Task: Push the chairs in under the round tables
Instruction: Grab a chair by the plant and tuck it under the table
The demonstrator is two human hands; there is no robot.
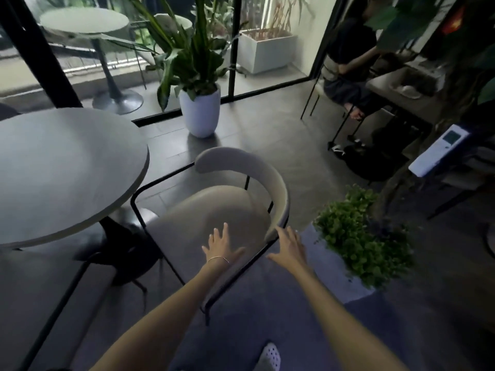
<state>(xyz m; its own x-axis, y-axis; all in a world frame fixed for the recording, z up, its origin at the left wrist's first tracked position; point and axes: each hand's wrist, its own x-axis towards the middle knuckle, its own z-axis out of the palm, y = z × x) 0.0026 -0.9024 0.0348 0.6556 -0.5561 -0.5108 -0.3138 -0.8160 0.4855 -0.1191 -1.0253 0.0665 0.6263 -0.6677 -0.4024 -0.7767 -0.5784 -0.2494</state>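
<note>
A chair [214, 207] with a pale round seat, a curved pale backrest and a thin black frame stands just right of the round grey table [61, 170], its seat outside the tabletop's edge. My left hand [221, 246] hovers flat over the near part of the seat, fingers spread. My right hand [289, 246] is open beside the near end of the backrest, fingertips close to it; contact is not clear. Neither hand holds anything.
A white pot with a tall plant [200, 111] stands beyond the chair. A leafy green plant [361, 236] sits close on the right. A seated person [348, 65] is at a table at back right. A second round table [85, 22] stands behind the glass.
</note>
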